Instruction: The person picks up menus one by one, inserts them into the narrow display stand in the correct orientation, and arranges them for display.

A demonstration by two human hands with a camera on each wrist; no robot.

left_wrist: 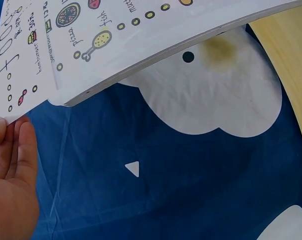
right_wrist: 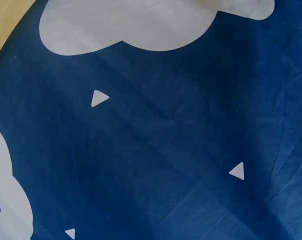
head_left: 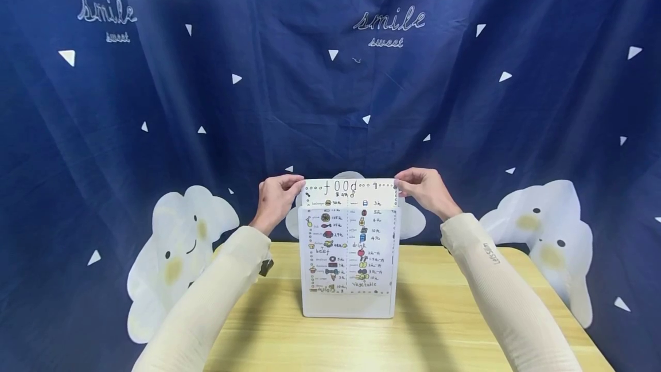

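A hand-drawn food menu sheet stands upright inside a clear plastic sleeve whose bottom edge rests on the wooden table. The sheet's top sticks out above the sleeve. My left hand pinches the sheet's top left corner, and my right hand pinches its top right corner. In the left wrist view the menu sheet and the sleeve's edge fill the top, with my left hand's fingertips at the sheet's corner. The right wrist view shows only the curtain; the right hand is out of it.
A dark blue curtain printed with white clouds and "smile sweet" hangs right behind the table. The same curtain fills the right wrist view. A small dark object shows by my left forearm.
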